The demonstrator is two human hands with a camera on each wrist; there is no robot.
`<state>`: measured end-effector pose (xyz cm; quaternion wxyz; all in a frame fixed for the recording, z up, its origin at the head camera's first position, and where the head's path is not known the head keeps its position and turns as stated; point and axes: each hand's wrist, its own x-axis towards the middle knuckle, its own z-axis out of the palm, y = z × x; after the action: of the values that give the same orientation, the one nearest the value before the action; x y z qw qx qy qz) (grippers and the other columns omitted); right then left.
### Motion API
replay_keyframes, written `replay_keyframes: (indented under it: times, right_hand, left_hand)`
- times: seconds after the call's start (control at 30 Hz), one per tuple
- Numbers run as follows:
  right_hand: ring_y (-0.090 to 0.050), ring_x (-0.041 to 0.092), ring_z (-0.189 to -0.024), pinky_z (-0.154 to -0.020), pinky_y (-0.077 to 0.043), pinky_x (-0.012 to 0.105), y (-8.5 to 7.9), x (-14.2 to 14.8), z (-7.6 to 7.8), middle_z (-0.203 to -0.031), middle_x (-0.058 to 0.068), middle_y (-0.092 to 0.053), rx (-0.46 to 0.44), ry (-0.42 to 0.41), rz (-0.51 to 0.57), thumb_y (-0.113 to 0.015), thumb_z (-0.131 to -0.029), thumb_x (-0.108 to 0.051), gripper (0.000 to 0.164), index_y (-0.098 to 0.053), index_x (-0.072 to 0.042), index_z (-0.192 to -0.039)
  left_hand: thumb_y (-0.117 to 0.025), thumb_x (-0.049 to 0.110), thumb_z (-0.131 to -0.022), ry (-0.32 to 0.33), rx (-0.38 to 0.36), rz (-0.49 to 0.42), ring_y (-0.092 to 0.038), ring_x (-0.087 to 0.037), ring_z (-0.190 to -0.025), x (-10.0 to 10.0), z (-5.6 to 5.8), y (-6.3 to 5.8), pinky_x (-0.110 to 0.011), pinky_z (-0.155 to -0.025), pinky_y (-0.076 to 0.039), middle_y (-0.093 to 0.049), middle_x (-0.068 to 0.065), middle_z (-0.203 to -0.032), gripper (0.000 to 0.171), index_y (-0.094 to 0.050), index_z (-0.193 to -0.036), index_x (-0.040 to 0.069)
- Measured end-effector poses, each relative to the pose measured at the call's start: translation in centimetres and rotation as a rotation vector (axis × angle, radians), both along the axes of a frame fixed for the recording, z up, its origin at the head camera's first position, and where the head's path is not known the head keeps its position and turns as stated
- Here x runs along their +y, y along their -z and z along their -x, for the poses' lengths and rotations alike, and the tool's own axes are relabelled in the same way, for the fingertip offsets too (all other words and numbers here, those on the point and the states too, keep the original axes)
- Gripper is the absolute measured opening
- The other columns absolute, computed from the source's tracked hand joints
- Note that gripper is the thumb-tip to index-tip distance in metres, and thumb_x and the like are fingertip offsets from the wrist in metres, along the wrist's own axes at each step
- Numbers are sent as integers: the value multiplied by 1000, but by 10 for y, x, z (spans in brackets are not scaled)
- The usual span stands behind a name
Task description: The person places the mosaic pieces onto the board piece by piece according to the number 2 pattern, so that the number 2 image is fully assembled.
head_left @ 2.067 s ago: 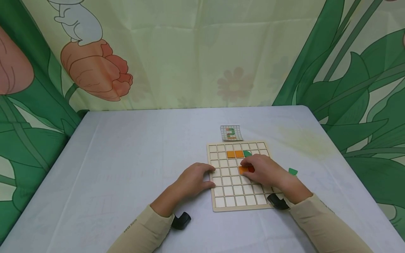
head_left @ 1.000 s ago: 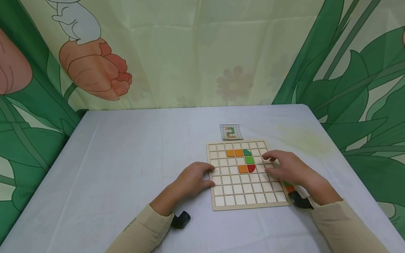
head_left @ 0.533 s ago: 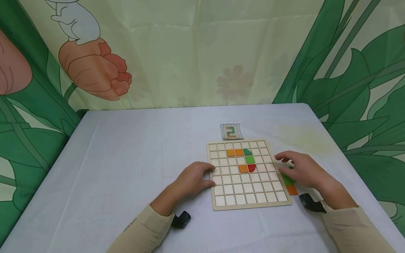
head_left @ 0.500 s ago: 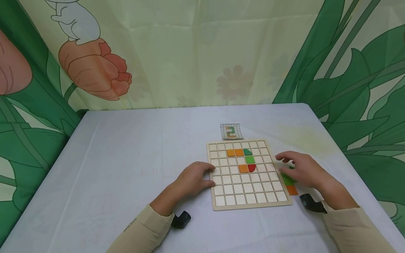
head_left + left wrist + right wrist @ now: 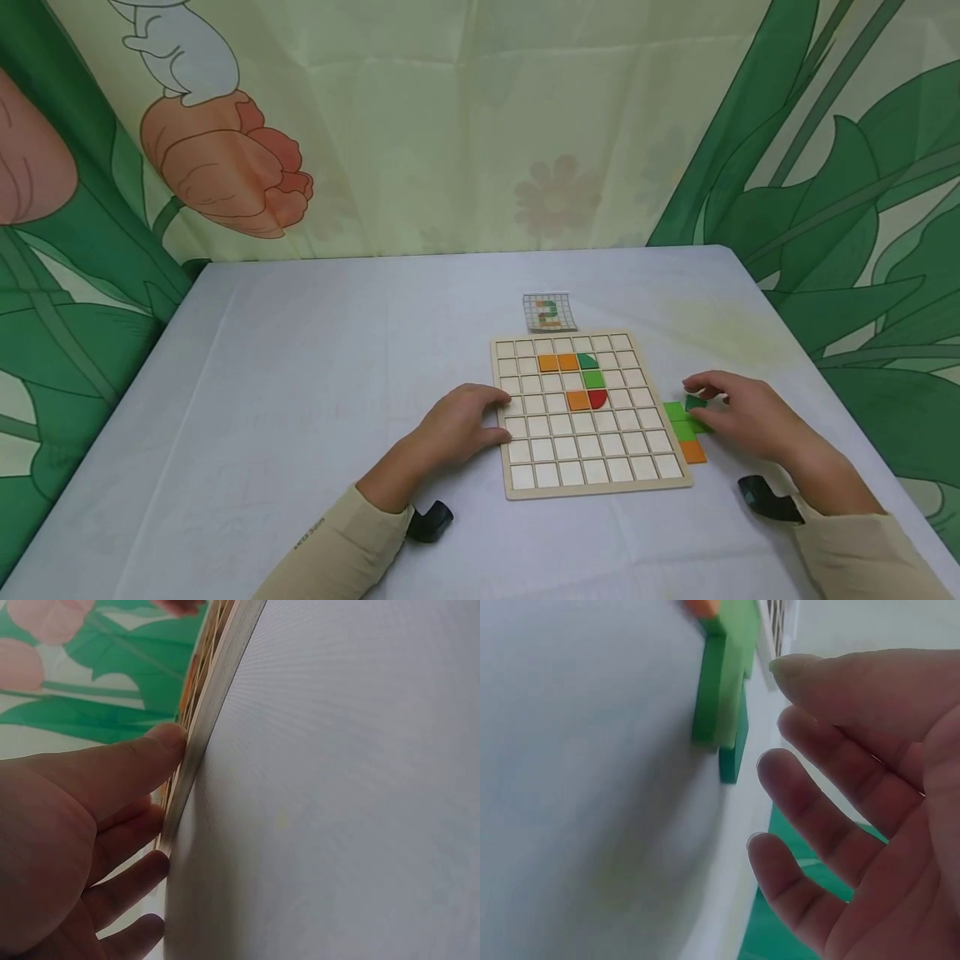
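A wooden grid board [image 5: 592, 473] with white squares lies on the table. My left hand [image 5: 461, 427] touches its left edge with thumb and fingertips; in the left wrist view the thumb lies against the board's side [image 5: 201, 731]. Set in the grid are orange squares [image 5: 558, 362], a green square [image 5: 592, 378], a green quarter-round piece [image 5: 587, 361] and a red one [image 5: 597, 399]. Right of the board, my right hand [image 5: 753, 417] hovers at a dark green piece [image 5: 694, 402], thumb and fingers apart around it. The right wrist view shows this dark green piece [image 5: 733, 761] beside light green tiles [image 5: 724, 697].
Light green tiles [image 5: 683, 429] and an orange tile [image 5: 693, 452] lie against the board's right edge. A small printed pattern card [image 5: 550, 312] sits just behind the board. Dark wrist devices [image 5: 431, 522] hang under both sleeves. A printed curtain [image 5: 450, 125] stands behind the table.
My right hand has left the board, where a green square now shows above the red piece, and has moved right to the loose tiles. My left hand stays at the board's edge.
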<state>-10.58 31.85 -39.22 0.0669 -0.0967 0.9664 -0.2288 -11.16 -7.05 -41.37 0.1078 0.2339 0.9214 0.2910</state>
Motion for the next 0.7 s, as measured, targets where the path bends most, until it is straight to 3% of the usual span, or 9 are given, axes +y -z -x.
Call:
replay_keyframes:
  times: [0.7]
  right_hand:
    - [-57, 38, -98, -84, -51, 58, 6, 7, 7, -111, 20, -66, -62, 56, -42, -64, -92, -7, 32, -62, 5, -122]
  left_hand:
    - [-80, 23, -88, -3, 3, -4, -53, -25, -128, 0, -1, -1, -39, -107, -43, -64, -5, -129, 46, -65, -128, 6]
